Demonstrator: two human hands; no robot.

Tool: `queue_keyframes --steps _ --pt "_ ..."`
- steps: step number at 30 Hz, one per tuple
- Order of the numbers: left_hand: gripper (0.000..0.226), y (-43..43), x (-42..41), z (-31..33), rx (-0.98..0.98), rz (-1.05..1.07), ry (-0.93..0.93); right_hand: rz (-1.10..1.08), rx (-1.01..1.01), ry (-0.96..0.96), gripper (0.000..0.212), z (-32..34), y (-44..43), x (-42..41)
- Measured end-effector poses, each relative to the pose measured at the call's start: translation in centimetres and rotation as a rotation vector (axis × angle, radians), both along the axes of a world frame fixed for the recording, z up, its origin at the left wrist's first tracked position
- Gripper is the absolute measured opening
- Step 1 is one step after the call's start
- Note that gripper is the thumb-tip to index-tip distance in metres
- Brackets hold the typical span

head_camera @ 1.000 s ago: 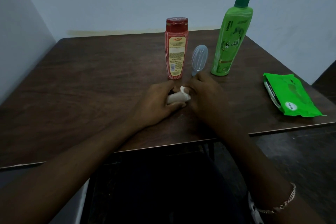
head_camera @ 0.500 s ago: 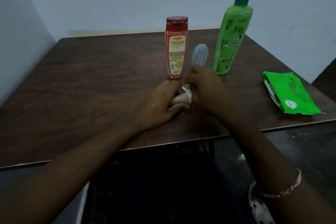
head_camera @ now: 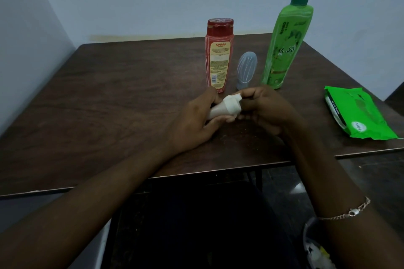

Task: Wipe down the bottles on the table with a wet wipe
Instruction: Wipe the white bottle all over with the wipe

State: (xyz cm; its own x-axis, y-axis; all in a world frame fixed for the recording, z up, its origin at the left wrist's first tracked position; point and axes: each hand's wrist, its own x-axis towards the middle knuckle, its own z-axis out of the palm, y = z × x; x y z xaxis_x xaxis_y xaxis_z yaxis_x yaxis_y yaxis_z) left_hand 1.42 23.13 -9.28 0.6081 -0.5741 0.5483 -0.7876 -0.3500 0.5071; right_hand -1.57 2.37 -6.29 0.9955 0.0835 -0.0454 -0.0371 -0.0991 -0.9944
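My left hand (head_camera: pixel 194 124) grips a small white bottle (head_camera: pixel 217 112), tilted with its top end pointing up and to the right. A white wet wipe (head_camera: pixel 232 103) is wrapped around that top end, and my right hand (head_camera: pixel 266 113) pinches it there. Just behind my hands stand a red bottle (head_camera: pixel 219 54) with a yellow label, a small translucent bluish container (head_camera: pixel 246 70) and a tall green pump bottle (head_camera: pixel 286 46). All three are upright and untouched.
A green pack of wet wipes (head_camera: pixel 358 113) lies flat near the right edge of the dark wooden table (head_camera: pixel 109 98). Pale walls close in behind and on the left. The table's front edge runs just under my forearms.
Both hands have shifted a little away from me, toward the standing bottles. The small white bottle has tipped up and shows more, with the wipe now around its top end.
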Motion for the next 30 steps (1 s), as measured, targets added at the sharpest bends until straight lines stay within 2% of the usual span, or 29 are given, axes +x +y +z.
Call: queue_keyframes --steps 4,10,17,24,26,30 --pt "0.034 0.0 0.3 0.0 -0.024 0.027 0.010 -0.057 0.116 0.020 0.026 -1.0 0.8 -0.7" --pt "0.031 -0.2 0.4 -0.2 -0.009 0.017 -0.018 -0.125 0.124 0.022 0.019 -1.0 1.1 -1.7" --pt "0.025 -0.4 0.7 -0.8 0.039 -0.013 -0.060 -0.141 0.281 0.185 0.023 -0.3 1.4 -2.4" --pt "0.025 -0.5 1.2 -1.4 0.073 -0.001 -0.070 -0.127 0.377 0.250 0.024 0.4 1.3 -4.1" --pt "0.021 -0.4 1.1 -1.1 0.042 -0.012 -0.065 -0.097 0.390 0.217 0.025 0.5 0.9 -4.9" --pt "0.023 0.1 0.9 0.0 -0.038 -0.037 0.053 -0.227 0.314 0.015 0.018 1.3 -0.4 -6.0"
